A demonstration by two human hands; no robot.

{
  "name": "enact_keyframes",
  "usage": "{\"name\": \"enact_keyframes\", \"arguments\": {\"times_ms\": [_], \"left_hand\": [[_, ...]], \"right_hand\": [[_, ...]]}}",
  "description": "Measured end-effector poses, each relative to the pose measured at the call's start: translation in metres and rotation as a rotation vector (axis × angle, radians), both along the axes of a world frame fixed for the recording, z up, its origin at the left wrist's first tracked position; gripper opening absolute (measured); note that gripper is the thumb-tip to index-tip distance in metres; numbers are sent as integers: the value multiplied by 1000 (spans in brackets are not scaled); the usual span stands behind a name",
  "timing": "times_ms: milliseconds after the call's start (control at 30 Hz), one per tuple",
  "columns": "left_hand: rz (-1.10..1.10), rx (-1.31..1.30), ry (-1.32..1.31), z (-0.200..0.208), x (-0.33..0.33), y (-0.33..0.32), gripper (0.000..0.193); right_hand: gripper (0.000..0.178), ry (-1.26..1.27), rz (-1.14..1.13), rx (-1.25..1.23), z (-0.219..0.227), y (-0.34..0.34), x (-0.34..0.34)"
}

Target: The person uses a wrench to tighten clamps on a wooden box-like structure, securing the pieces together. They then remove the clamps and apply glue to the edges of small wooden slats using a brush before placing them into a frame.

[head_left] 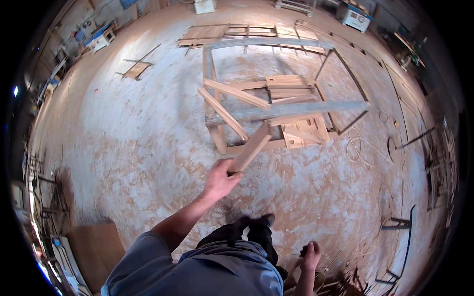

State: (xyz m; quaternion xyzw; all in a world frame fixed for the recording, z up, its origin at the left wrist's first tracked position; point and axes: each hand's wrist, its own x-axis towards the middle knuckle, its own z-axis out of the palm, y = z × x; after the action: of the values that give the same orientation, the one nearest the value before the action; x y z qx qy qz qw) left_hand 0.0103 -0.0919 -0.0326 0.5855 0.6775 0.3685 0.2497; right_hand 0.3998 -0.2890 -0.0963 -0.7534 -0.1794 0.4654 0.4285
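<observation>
My left hand (pixel 220 178) is wrapped round the near end of a light wooden board (pixel 252 146). The board points away from me and slants up to the right, its far end in front of the frame's lower rail. My right hand (pixel 311 255) hangs low at my right side, its fingers curled. Something small and dark shows at those fingers, too unclear to name. Ahead stands an open frame (pixel 291 109) of long greyish rails. Two loose wooden strips (pixel 223 114) lean at its left side. Wooden panels (pixel 302 132) lie low inside it.
More wooden frames and panels (pixel 207 34) lie on the floor beyond. A small wooden piece (pixel 137 70) rests farther left. A pale hose or cable (pixel 359 150) curls at the right. A brown sheet (pixel 96 249) stands at lower left, and a dark metal frame (pixel 406 241) at lower right.
</observation>
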Motion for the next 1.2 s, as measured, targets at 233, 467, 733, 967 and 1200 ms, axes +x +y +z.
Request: {"name": "enact_keyframes", "arguments": {"times_ms": [233, 467, 733, 967, 1200], "left_hand": [[301, -69, -19, -8, -102, 23, 38], [369, -63, 178, 12, -150, 109, 39], [340, -135, 246, 19, -194, 218, 39], [237, -152, 279, -6, -273, 363, 34], [215, -223, 347, -65, -334, 567, 34]], "right_hand": [[35, -569, 780, 289, -9, 239, -88], [54, -733, 1045, 475, 19, 422, -206], [62, -875, 1187, 534, -5, 543, -290], [59, -923, 1266, 227, -23, 580, -333], [45, -979, 1210, 133, -47, 589, -342]]}}
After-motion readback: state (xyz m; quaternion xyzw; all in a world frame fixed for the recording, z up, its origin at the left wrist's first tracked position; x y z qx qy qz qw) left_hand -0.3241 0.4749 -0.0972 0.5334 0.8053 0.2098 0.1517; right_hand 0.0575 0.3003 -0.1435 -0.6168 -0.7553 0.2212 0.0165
